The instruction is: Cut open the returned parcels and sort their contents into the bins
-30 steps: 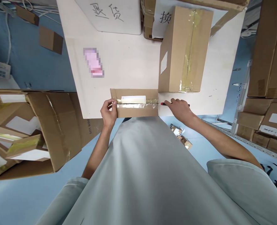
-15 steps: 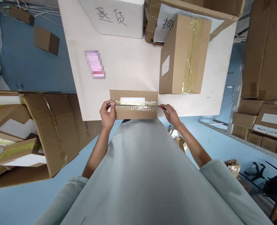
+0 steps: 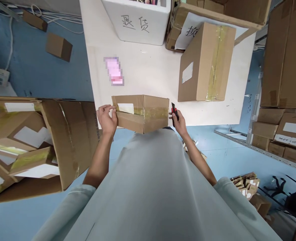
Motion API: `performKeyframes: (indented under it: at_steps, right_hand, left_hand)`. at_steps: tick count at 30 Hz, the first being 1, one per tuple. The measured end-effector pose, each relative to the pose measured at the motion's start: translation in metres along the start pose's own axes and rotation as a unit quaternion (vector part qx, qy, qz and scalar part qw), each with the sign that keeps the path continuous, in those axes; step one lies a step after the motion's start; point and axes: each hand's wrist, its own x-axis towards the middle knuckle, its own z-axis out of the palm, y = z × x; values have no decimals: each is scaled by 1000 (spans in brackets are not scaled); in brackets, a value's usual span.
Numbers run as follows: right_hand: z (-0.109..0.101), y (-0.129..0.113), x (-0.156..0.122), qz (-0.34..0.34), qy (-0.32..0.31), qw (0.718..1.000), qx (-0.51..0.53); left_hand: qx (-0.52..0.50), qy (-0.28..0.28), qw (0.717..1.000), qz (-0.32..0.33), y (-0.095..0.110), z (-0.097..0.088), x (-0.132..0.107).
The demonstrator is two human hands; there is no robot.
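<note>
A small cardboard box (image 3: pixel 156 113) with clear tape and a white label is tilted at the table's front edge, close to my body. One end of it is turned toward me, and a dark slit runs along its taped seam. My left hand (image 3: pixel 107 117) grips the box's left end, thumb at the front and fingers behind. In my right hand (image 3: pixel 179 121) is a red and black box cutter (image 3: pixel 174 114), held upright just right of the box. Fingertips of that hand are close to the box's right side; whether they touch it I cannot tell.
A larger taped carton (image 3: pixel 205 63) stands on the white table (image 3: pixel 150 73) at right. Behind are a white foam box (image 3: pixel 142 26) and an open carton (image 3: pixel 248 20). A blurred pink item (image 3: pixel 114 71) lies left. A big carton (image 3: pixel 70 140) of parcels stands at far left.
The small box has turned, so its taped end now faces me. My right hand has drawn the cutter away from the seam and tipped it upright. The whole view has shifted slightly.
</note>
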Motion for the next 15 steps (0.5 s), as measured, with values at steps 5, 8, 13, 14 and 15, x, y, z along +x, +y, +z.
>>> performKeyframes:
  at_steps: [5,8,13,14,15]
  right_hand:
    - [14,-31,-18,-62,85,992,76]
    - [10,-44,-27,-66,124,985,100]
    - [-10,-65,-37,-63,167,983,36]
    - [-14,-69,-38,-63,168,984,17]
    - [-18,-73,-39,-64,165,984,-5]
  left_hand:
    - [83,-80,993,2,13,-1,-7]
    - [105,-117,988,-7,14,10,-9]
    - [58,-200,977,-36,13,51,-6]
    - [38,-229,972,-35,15,61,-6]
    - [14,-260,965,-30,17,71,-6]
